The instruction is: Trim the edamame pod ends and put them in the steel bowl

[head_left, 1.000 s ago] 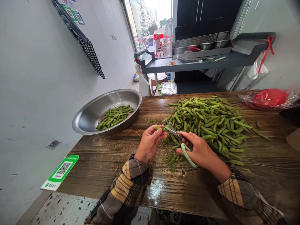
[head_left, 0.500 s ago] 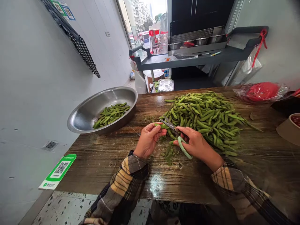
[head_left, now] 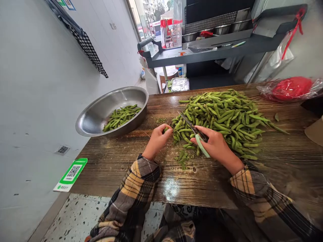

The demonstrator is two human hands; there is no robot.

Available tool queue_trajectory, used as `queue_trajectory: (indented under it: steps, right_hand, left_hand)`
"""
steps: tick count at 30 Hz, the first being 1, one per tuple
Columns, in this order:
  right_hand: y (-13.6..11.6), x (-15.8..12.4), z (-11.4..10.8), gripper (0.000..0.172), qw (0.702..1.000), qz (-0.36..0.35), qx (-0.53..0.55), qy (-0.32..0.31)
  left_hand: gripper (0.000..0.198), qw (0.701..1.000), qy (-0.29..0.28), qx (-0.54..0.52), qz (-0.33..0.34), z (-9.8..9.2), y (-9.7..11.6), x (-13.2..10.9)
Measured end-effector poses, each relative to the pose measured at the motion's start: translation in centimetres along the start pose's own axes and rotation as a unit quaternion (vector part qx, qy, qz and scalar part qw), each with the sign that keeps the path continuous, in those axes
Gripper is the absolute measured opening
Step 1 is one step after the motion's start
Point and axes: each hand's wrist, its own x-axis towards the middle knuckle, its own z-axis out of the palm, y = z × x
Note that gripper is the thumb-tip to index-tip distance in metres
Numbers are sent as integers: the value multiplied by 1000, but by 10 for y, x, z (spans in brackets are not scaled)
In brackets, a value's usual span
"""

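Observation:
My left hand is closed on a green edamame pod, most of it hidden by the fingers. In my right hand is a pair of scissors with pale green handles; the dark blades point up and left, over the edge of a large heap of edamame pods. Small green trimmings lie on the wood below the scissors. To the left stands a wide metal bowl that looks tilted, with a small pile of pods inside.
The dark wooden table carries a green QR-code card at its left edge. At the right lie a red bundle in clear plastic and a partly visible tan container. A grey cart stands beyond the table.
The pod in my left hand has come away from the scissor blades, and a gap now separates my hands. The whole view has shifted slightly.

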Motion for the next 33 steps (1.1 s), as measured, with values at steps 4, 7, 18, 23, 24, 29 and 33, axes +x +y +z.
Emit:
queue_trajectory:
  steps: [4, 7, 18, 23, 24, 29, 33]
  right_hand:
    - [-1, 0, 0, 48, 1000, -8, -3, -6]
    - [0, 0, 1, 49, 1000, -14, -3, -8]
    - [0, -2, 3, 52, 998, -22, 18, -55]
    - [-1, -4, 4, 55, 993, -38, 28, -104]
    - [-2, -4, 4, 55, 993, -38, 26, -108]
    - [-4, -5, 5, 55, 993, -42, 29, -108]
    - [-2, -5, 6, 50, 994, -52, 22, -95]
  left_hand:
    - [18, 954, -13, 290, 70, 3, -9, 0]
    - [20, 947, -52, 308, 76, 5, -13, 1]
    - [30, 982, 26, -185, -18, -1, -3, 0]
    - [31, 953, 29, -300, -21, 5, 3, -4]
    - [31, 952, 24, -305, -21, 6, 4, -5]
    - [30, 960, -18, -279, -17, 14, 3, -9]
    - [29, 975, -19, -219, -8, 15, 3, -11]
